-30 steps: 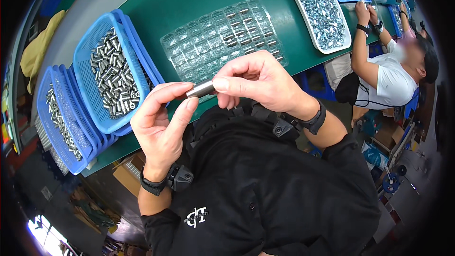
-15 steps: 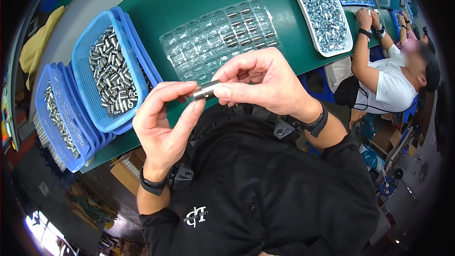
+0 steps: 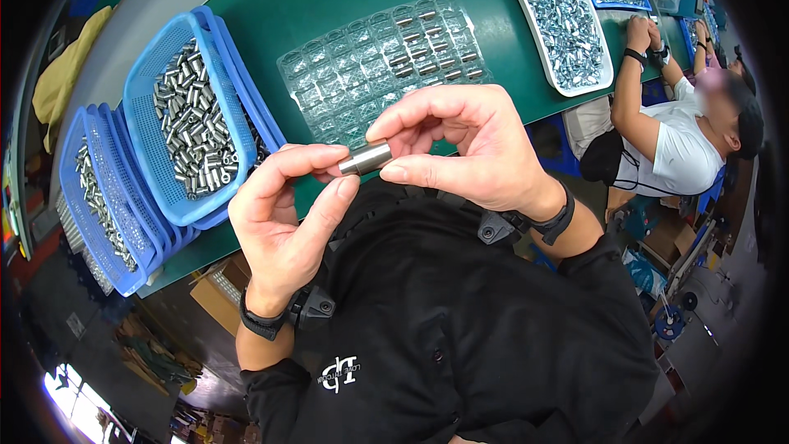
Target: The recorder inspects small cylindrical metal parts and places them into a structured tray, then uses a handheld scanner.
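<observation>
A shiny metal cylinder (image 3: 366, 159), like a short sleeve, is held between both hands in front of my chest. My left hand (image 3: 279, 222) pinches its left end between thumb and forefinger. At the other end, the thumb and forefinger of my right hand (image 3: 485, 152) hold it, with the remaining fingers curled behind. Just beyond my hands lies a clear plastic blister tray (image 3: 329, 70) with rows of pockets. Several pockets toward its right side hold metal cylinders (image 3: 422, 53). On the left, a blue basket (image 3: 141, 136) contains a heap of similar metal pieces (image 3: 196, 119).
More stacked blue baskets (image 3: 123, 267) with metal parts stand at the far left. A white tray (image 3: 609, 74) full of small shiny parts is on the green table (image 3: 501, 33) at right, beside a blue tray (image 3: 629, 6). A person (image 3: 678, 140) in white sits farther right.
My right thumb and forefinger have spread and shifted on the cylinder, so more of its surface shows. The left hand's pinch looks nearly the same.
</observation>
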Motion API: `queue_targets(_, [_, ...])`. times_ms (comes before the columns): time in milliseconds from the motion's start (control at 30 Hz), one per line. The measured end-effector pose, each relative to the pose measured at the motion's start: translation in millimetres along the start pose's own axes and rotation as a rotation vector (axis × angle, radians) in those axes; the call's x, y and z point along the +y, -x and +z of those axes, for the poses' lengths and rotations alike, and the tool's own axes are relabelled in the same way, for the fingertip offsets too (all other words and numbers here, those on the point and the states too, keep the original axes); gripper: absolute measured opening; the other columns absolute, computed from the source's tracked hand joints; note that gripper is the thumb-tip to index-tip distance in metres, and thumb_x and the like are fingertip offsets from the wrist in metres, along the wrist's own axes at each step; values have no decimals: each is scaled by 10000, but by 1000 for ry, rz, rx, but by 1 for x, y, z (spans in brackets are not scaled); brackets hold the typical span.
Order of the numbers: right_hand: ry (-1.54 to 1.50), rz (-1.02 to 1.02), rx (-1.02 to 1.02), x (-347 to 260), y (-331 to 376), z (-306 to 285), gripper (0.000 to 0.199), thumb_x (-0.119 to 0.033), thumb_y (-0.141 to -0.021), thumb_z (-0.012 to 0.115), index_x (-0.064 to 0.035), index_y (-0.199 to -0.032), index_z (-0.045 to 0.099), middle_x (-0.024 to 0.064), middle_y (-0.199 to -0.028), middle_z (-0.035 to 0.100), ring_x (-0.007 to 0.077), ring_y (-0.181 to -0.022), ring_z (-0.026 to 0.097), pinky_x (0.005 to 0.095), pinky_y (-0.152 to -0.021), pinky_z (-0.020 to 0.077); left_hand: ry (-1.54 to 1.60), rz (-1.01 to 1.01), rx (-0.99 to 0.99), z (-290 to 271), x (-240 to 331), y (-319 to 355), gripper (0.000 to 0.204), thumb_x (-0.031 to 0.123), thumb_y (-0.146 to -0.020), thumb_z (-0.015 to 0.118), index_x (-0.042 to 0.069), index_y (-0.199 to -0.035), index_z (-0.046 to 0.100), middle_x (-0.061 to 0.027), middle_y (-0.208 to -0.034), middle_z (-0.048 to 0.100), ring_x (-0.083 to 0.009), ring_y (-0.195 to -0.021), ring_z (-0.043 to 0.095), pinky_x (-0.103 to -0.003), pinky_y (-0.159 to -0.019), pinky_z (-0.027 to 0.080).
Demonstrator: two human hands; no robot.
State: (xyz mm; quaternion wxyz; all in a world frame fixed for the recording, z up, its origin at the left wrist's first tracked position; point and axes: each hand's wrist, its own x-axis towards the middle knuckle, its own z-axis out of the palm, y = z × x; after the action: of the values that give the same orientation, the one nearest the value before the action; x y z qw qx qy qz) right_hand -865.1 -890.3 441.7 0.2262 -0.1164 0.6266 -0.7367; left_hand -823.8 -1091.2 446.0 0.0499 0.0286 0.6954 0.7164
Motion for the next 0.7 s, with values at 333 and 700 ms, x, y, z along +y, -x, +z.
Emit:
queue_targets(333, [-96, -7, 70, -2, 3, 3, 202, -33, -729, 706, 4, -921, 654, 28, -813, 647, 63, -739, 606, 186, -645, 484, -93, 140, -38, 1, -4, -5, 233, -70, -725, 678, -33, -946, 612, -104, -893, 627, -155, -802, 580, -256, -730, 453])
queue_targets(700, [-105, 13, 55, 2, 5, 4, 165, -16, -737, 688, 3, -893, 638, 28, -829, 634, 67, -734, 593, 196, -665, 480, -200, 203, -22, 3, -6, -5, 231, -66, -711, 688, -33, -928, 618, -100, -862, 631, -161, -782, 578, -259, -692, 450])
